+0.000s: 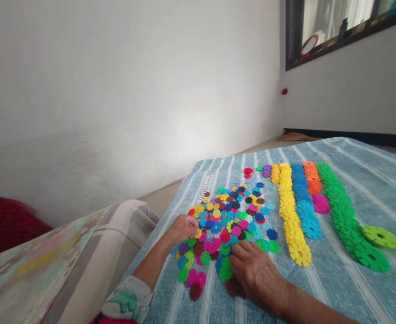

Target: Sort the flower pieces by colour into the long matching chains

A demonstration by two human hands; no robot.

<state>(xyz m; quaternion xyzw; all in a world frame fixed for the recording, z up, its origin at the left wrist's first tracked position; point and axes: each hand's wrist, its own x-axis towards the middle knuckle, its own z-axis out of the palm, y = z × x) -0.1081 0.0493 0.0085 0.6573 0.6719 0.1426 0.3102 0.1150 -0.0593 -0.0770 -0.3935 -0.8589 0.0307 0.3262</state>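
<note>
A loose pile of small notched plastic building discs in many colours is spread over a striped blue cloth. At the pile's left side, my left hand has thumb and fingers pinched together at a yellow disc. My right hand reaches into the near right side of the pile, palm down with its fingers curled. Green discs lie right beside its fingertips. What those fingers hold, if anything, is hidden.
Right of the pile run overlapping rows of yellow discs, blue discs, orange discs and green discs. A large lime disc lies at the right. Purple discs and red discs sit farther back. A white wall stands behind.
</note>
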